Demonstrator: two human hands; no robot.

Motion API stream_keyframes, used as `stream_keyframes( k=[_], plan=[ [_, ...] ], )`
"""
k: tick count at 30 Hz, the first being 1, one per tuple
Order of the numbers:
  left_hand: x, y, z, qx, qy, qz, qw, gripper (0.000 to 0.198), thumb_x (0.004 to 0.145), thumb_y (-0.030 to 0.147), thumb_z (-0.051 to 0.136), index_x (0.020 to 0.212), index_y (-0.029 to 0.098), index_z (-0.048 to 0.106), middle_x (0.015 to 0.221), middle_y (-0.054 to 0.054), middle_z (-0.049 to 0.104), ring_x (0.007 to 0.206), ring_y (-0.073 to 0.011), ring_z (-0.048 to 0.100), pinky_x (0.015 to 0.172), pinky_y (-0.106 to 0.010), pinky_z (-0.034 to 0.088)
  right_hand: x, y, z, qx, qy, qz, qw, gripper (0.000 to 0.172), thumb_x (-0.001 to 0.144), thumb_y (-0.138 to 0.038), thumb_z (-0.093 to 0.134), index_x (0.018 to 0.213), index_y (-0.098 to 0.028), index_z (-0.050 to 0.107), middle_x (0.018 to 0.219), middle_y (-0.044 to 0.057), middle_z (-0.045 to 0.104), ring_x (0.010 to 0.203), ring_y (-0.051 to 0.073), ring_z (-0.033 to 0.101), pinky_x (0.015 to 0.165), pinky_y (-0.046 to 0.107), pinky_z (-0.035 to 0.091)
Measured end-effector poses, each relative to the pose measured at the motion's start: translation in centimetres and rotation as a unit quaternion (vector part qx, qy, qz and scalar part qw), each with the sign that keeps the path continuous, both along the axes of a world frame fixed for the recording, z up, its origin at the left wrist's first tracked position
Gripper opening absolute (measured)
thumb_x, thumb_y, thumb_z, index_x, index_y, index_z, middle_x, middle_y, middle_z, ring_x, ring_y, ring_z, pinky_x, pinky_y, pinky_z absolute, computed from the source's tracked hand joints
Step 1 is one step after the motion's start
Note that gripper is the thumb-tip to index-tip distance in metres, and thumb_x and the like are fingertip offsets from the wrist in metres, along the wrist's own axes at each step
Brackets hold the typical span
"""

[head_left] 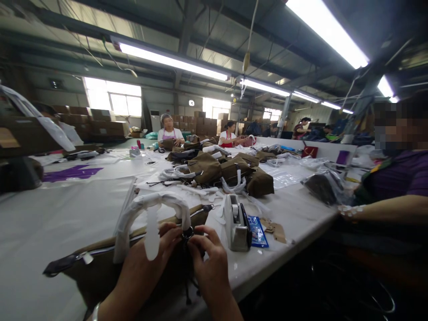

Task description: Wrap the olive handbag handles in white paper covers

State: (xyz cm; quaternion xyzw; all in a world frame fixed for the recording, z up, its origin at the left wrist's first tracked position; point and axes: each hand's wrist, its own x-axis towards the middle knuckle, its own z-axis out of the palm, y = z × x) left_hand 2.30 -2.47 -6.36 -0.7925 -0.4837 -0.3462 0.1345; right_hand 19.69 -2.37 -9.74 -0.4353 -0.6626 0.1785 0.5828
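Observation:
An olive-brown handbag (100,272) with a zipped top stands in front of me on the table edge. Its arched handle (160,198) is wrapped in white padding. At the handle's right foot is a dark metal ring (187,232). My left hand (155,254) pinches at the ring from the left, and my right hand (210,258) grips it from the right, fingertips nearly touching. A white notched plastic strip (152,232) hangs over the back of my left hand; its upper attachment is unclear. Dark cord ends (188,294) dangle below the ring, partly hidden by my right hand.
Right of the bag stand a tape dispenser (238,227) and a blue packet (258,232). Beyond lies a pile of similar bags (230,171) on the white table (83,209). A co-worker's arm (384,207) rests at the right edge; other people work farther back.

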Motion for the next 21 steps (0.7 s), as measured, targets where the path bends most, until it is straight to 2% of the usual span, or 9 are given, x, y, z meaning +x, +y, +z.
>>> stream_keyframes(
  k=[4, 8, 11, 14, 16, 18, 21],
  plan=[
    [0.3, 0.2, -0.3, -0.026, 0.023, 0.022, 0.999, 0.027, 0.097, 0.022, 0.054, 0.116, 0.024, 0.072, 0.122, -0.01, 0.074, 0.111, -0.0304, 0.072, 0.085, -0.04, 0.062, 0.0, 0.2, 0.2, -0.015, 0.008, 0.008, 1.0, 0.025, 0.084, -0.003, 0.066, 0.09, -0.025, 0.077, 0.112, 0.004, 0.07, 0.103, 0.019, 0.069, 0.094, 0.025, 0.053],
    [0.7, 0.0, -0.2, -0.018, 0.043, 0.027, 0.999, 0.027, 0.097, 0.021, 0.051, 0.116, 0.026, 0.07, 0.121, -0.01, 0.074, 0.101, -0.0298, 0.075, 0.072, -0.035, 0.063, 0.3, 0.1, 0.5, -0.028, 0.015, 0.024, 0.999, 0.023, 0.085, -0.006, 0.066, 0.09, -0.025, 0.078, 0.112, 0.004, 0.071, 0.103, 0.019, 0.069, 0.093, 0.026, 0.053],
    [0.7, 0.0, -0.2, -0.015, 0.07, 0.042, 0.997, 0.026, 0.099, 0.018, 0.049, 0.112, 0.026, 0.07, 0.116, -0.01, 0.075, 0.093, -0.0294, 0.076, 0.063, -0.033, 0.062, 0.6, 0.4, 1.1, -0.028, 0.012, 0.03, 0.999, 0.019, 0.09, -0.013, 0.062, 0.092, -0.024, 0.076, 0.103, 0.004, 0.073, 0.095, 0.019, 0.07, 0.085, 0.027, 0.055],
    [0.8, 0.2, 0.0, -0.018, 0.091, 0.043, 0.995, 0.025, 0.099, 0.017, 0.05, 0.107, 0.023, 0.072, 0.116, -0.013, 0.074, 0.097, -0.0314, 0.075, 0.068, -0.039, 0.064, 0.9, 1.7, 2.1, -0.054, -0.004, -0.003, 0.999, 0.018, 0.094, -0.023, 0.06, 0.105, -0.021, 0.073, 0.086, 0.003, 0.073, 0.076, 0.018, 0.07, 0.071, 0.026, 0.055],
    [0.9, 0.3, 0.2, -0.02, 0.11, 0.034, 0.993, 0.025, 0.098, 0.016, 0.05, 0.104, 0.022, 0.073, 0.118, -0.014, 0.073, 0.102, -0.0321, 0.074, 0.075, -0.042, 0.064, 1.1, 3.1, 3.0, -0.07, -0.04, -0.047, 0.996, 0.028, 0.094, -0.028, 0.059, 0.118, -0.018, 0.07, 0.082, 0.003, 0.072, 0.069, 0.019, 0.07, 0.066, 0.028, 0.054],
    [0.8, 0.3, 0.3, -0.017, 0.123, 0.028, 0.992, 0.025, 0.098, 0.015, 0.05, 0.106, 0.022, 0.073, 0.117, -0.013, 0.074, 0.106, -0.0321, 0.073, 0.078, -0.042, 0.064, 1.1, 4.6, 3.9, -0.065, -0.09, -0.086, 0.99, 0.036, 0.094, -0.031, 0.061, 0.125, -0.015, 0.068, 0.089, 0.008, 0.074, 0.078, 0.023, 0.071, 0.073, 0.032, 0.054],
    [0.5, 0.1, 0.0, -0.005, 0.111, 0.024, 0.993, 0.028, 0.098, 0.015, 0.05, 0.114, 0.023, 0.072, 0.117, -0.012, 0.075, 0.101, -0.0307, 0.075, 0.077, -0.039, 0.064, 0.9, 6.7, 5.0, -0.052, -0.126, -0.109, 0.985, 0.037, 0.087, -0.032, 0.07, 0.12, -0.016, 0.072, 0.101, 0.014, 0.074, 0.091, 0.03, 0.072, 0.083, 0.039, 0.054]
  ],
)
